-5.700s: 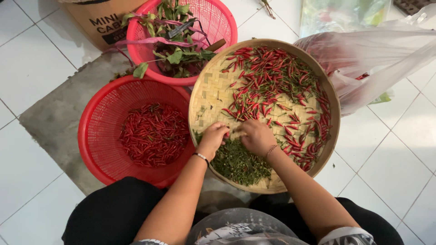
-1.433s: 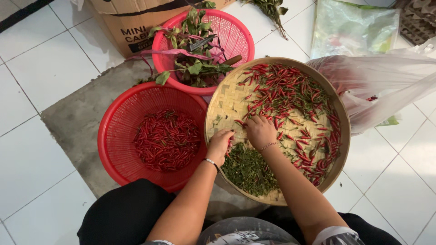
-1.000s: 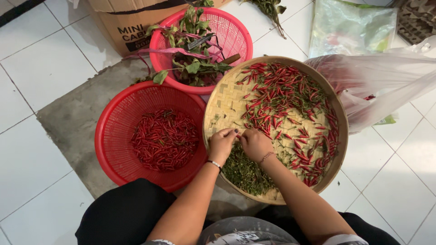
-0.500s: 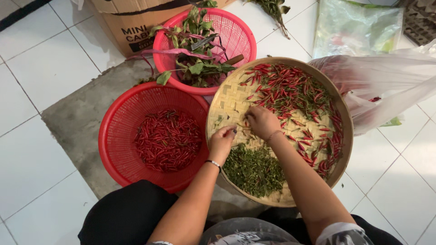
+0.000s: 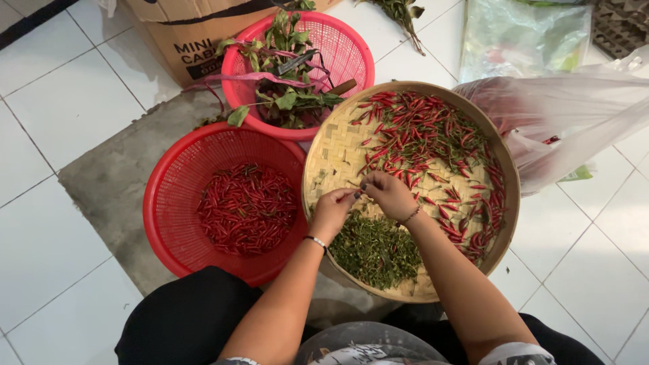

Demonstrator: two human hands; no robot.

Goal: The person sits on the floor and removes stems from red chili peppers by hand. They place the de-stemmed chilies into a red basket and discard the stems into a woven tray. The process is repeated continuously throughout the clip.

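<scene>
A round woven bamboo tray (image 5: 332, 157) lies on the floor in front of my knees. Red chilies with green stems (image 5: 433, 135) cover its far and right side, and a heap of plucked green stems (image 5: 376, 251) lies at its near edge. My left hand (image 5: 333, 211) and my right hand (image 5: 390, 196) meet fingertip to fingertip above the tray's middle, pinching one small chili between them. It is mostly hidden by the fingers. To the left, a red plastic basket (image 5: 157, 196) holds stemless red chilies (image 5: 247, 211).
A pink basket (image 5: 353, 49) of leafy greens (image 5: 291, 94) stands behind the tray, with a cardboard box (image 5: 177, 32) behind it. A clear plastic bag (image 5: 574, 111) lies at the right. The baskets rest on a grey mat (image 5: 111, 179) over white floor tiles.
Half a second ago my right hand was further out on the chili heap. It has drawn back to meet my left hand, and the fingertips have closed together.
</scene>
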